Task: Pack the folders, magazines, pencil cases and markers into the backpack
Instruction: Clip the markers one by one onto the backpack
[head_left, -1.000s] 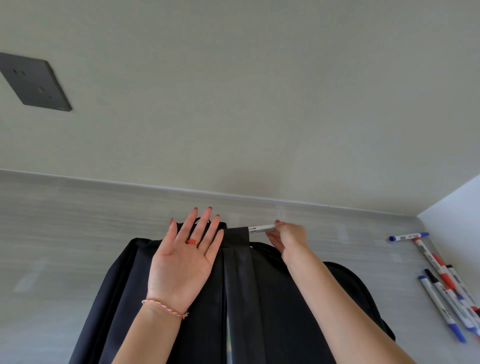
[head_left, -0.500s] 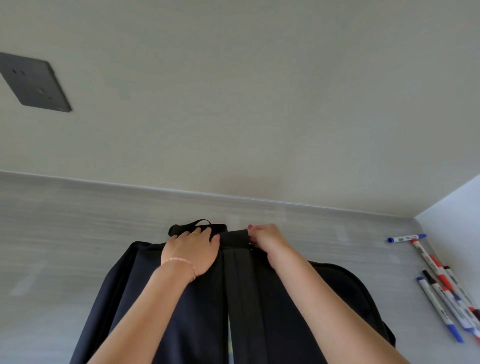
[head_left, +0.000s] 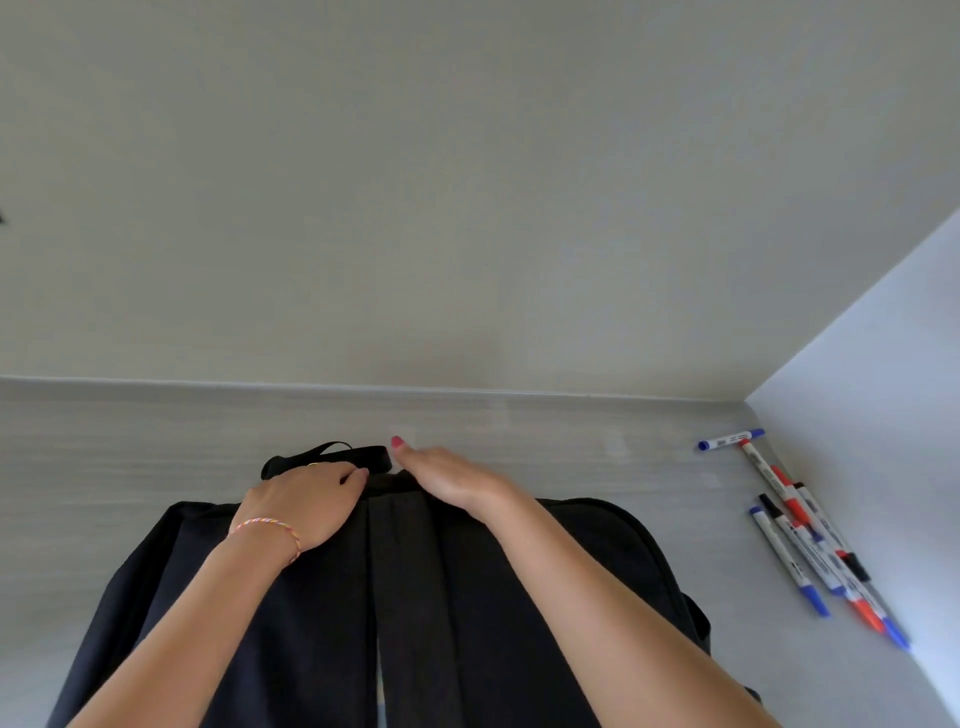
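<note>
Markers (head_left: 810, 540) are the step in hand: several blue, red and black ones lie loose near the counter's (head_left: 130, 457) right edge, one apart toward the far right corner. The black backpack (head_left: 311, 597) lies flat at the near edge, top toward the wall. My left hand (head_left: 306, 501) rests curled on its top beside the carry loop (head_left: 332, 457), gripping nothing I can see clearly. My right hand (head_left: 452, 475) is open and empty, fingers flat over the top seam. A second ago that hand pinched a marker at this spot; it's gone now, presumably inside. Next, I'd judge, my right hand reaches to the right edge for another marker while the left keeps the opening steady.
</note>
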